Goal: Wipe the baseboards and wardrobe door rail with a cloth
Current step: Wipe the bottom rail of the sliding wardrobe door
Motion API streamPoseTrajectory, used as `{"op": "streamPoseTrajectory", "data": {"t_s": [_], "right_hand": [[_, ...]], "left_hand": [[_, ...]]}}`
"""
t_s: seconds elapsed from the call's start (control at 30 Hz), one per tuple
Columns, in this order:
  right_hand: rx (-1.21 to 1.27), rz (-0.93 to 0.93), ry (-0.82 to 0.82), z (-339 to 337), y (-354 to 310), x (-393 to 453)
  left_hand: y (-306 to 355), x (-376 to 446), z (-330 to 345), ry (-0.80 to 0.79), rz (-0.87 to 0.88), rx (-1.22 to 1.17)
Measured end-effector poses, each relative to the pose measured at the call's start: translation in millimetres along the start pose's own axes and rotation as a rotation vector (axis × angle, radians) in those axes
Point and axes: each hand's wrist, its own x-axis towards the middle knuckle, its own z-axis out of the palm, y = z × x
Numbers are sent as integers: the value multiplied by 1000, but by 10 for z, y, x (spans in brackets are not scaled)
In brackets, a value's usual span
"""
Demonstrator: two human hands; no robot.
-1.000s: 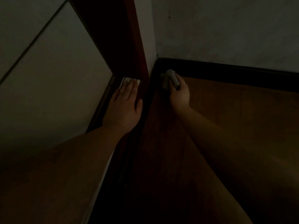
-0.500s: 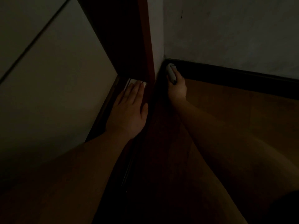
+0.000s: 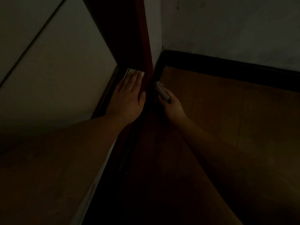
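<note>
Item: cloth [image 3: 161, 90], pale, wadded small; looks soft and light, best gripped bunched, as here. The right hand [image 3: 172, 106] curls round it, pressing it against the dark baseboard [image 3: 154, 82] beside the wardrobe. Left hand [image 3: 128, 96] lies flat, fingers together, on the door rail [image 3: 123, 159]. Change: half a second ago the cloth sat in the corner; it is now nearer along the baseboard.

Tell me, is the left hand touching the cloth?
Apart. The head view shows the left hand flat on the wardrobe door rail, with a dark strip between it and the cloth the right hand grips.
</note>
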Motion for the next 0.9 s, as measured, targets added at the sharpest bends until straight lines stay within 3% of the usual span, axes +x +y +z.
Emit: {"op": "streamPoseTrajectory", "data": {"t_s": [0.23,0.63,0.73,0.9], "right_hand": [[62,33,-1,226,141,-522],[97,162,-169,300,272,-1221],[157,168,-104,178,262,-1081],[91,150,152,35,136,-659]], "left_hand": [[6,23,-2,-27,-15,12],[27,37,-42,-57,-24,4],[25,41,-36,-49,-25,1],[29,29,-67,-41,-17,-8]]}}
